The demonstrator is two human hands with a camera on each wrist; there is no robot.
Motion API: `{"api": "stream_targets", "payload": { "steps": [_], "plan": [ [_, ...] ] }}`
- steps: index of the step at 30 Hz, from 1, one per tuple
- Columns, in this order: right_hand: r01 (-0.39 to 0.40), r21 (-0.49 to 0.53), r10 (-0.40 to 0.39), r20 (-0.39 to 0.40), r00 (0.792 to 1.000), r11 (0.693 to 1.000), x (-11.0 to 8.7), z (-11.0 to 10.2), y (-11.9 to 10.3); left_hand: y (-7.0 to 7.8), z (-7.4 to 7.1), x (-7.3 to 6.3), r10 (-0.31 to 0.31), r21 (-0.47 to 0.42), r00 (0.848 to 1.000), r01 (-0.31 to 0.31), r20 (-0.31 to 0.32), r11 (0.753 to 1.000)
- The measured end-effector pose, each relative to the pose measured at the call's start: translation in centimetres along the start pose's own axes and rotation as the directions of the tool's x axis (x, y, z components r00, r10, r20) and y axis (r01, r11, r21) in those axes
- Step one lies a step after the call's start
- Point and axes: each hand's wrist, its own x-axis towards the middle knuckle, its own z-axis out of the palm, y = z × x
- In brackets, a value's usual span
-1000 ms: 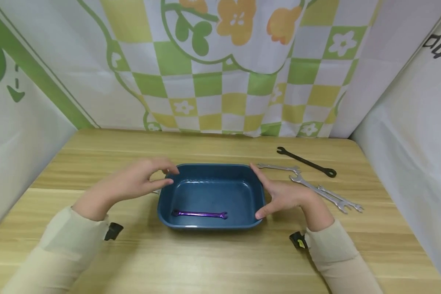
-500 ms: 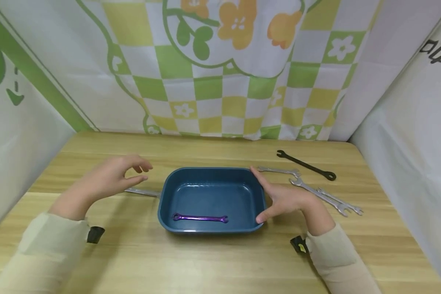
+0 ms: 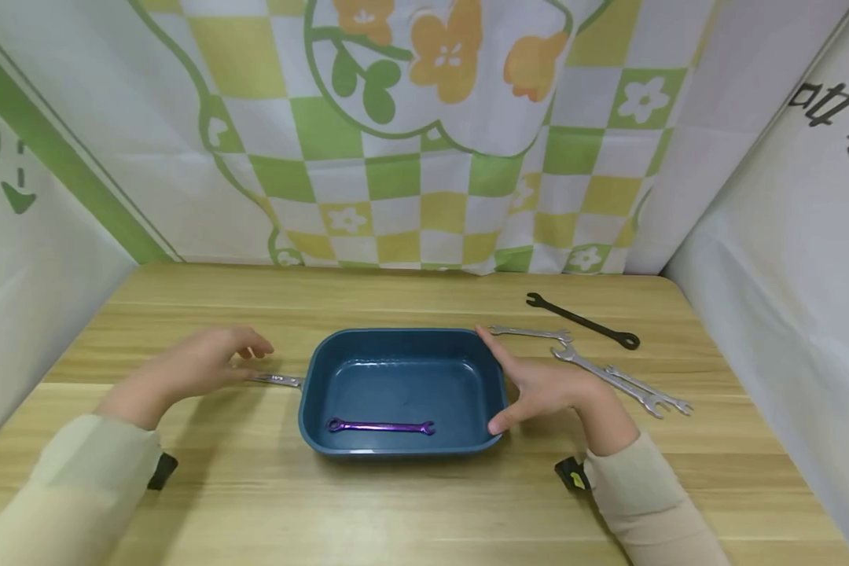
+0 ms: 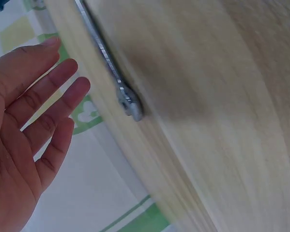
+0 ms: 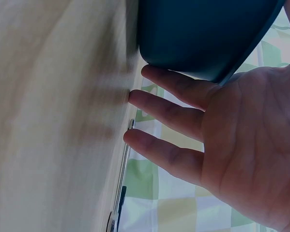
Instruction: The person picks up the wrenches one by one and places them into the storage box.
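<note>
A dark blue rectangular bin (image 3: 406, 385) stands mid-table, and a purple wrench (image 3: 382, 426) lies inside along its near wall. To the left of the bin a silver wrench (image 3: 279, 380) lies on the table. My left hand (image 3: 191, 365) hovers over that wrench's outer end, partly covering it in the head view. Its fingers (image 4: 62, 104) are loosely spread beside the silver wrench (image 4: 106, 55) in the left wrist view, holding nothing. My right hand (image 3: 545, 389) rests against the bin's right side, thumb at the near corner and forefinger at the far one. Its other fingers (image 5: 169, 113) stretch out straight.
Right of the bin lie several more wrenches: a black wrench (image 3: 583, 321) at the back, a small silver wrench (image 3: 531, 333), and a larger silver wrench (image 3: 608, 379) with another alongside. A checked cloth (image 3: 439, 196) hangs behind the wooden table (image 3: 396, 511).
My left hand has moved left from the bin's rim and come down over the silver wrench, uncovering the end near the bin. My right hand has stayed at the bin's right side.
</note>
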Motion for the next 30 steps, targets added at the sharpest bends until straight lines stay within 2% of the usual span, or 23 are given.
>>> {"api": "stream_targets", "payload": {
  "steps": [3, 9, 12, 20, 28, 30],
  "plan": [
    [-0.011, 0.002, 0.011, 0.0, 1.0, 1.0, 0.0, -0.1, 0.1, -0.3, 0.4, 0.3, 0.023, 0.002, 1.0, -0.023, 0.006, 1.0],
    [-0.009, -0.016, 0.009, -0.008, 1.0, 1.0, 0.0, -0.2, 0.2, -0.6, 1.1, 0.8, 0.039, -0.067, 0.998, -0.036, 0.048, 0.997],
    [-0.008, -0.019, 0.008, -0.005, 1.0, 1.0, -0.1, -0.1, 0.2, -0.6, 1.4, 1.1, 0.051, -0.075, 0.997, -0.046, 0.064, 0.996],
    [-0.017, -0.012, 0.017, 0.004, 1.0, 1.0, 0.0, 0.1, 0.0, -0.4, 1.9, 1.2, 0.044, -0.091, 0.995, -0.035, 0.088, 0.995],
    [-0.016, -0.021, 0.016, -0.001, 1.0, 1.0, 0.0, 0.0, 0.1, -0.6, 2.1, 1.6, 0.121, -0.04, 0.991, -0.119, 0.055, 0.992],
    [-0.018, -0.025, 0.018, 0.004, 1.0, 1.0, 0.1, -0.1, 0.0, -0.6, 2.0, 1.6, 0.117, -0.033, 0.992, -0.115, 0.055, 0.993]
  ]
}}
